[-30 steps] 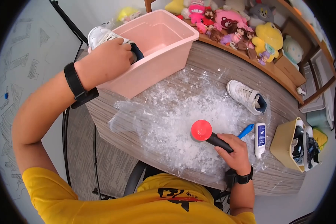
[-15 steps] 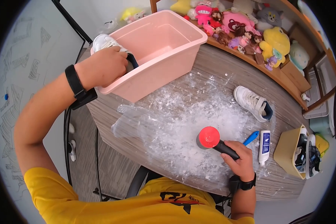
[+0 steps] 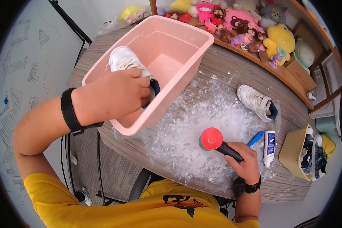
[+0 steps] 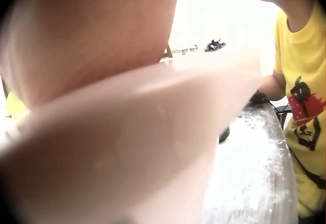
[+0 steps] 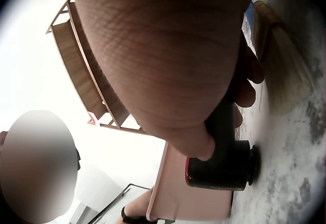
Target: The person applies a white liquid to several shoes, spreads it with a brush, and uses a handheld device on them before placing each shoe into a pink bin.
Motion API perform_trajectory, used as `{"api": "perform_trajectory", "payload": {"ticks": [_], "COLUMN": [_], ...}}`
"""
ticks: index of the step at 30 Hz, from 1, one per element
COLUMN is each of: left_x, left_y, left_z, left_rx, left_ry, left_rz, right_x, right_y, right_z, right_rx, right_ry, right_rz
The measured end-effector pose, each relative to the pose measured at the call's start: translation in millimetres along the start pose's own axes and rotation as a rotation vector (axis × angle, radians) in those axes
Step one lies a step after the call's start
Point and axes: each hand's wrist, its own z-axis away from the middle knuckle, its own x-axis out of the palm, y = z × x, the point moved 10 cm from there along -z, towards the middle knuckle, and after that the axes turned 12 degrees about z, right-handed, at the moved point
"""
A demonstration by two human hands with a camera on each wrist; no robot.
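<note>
Pink tub surrounds the white shoe clamped in the left fingers, apparently for control, while right fingers wrap the red-ended tool's handle, probably for leverage.

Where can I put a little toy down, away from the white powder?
Try the bare table strip between the pink tub and the wall. Between tub and shelf there's room too, with some specks. It's crowded by the brush, tube and basket.

What looks to us like a room in a home, plush toys and dolls on a shelf beyond the table, line drawings on the wall to the table's left.
</note>
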Motion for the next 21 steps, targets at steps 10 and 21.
{"api": "perform_trajectory", "payload": {"ticks": [10, 21], "left_x": [-41, -91], "left_y": [63, -15], "left_z": [-17, -35], "left_rx": [0.049, -0.175], "left_ry": [0.088, 0.261], "left_rz": [0.155, 0.477], "right_x": [-1, 1], "right_y": [2, 1], "right_z": [1, 4], "right_rx": [0.027, 0.025], "right_ry": [-0.005, -0.014], "right_rz": [0.008, 0.025]}}
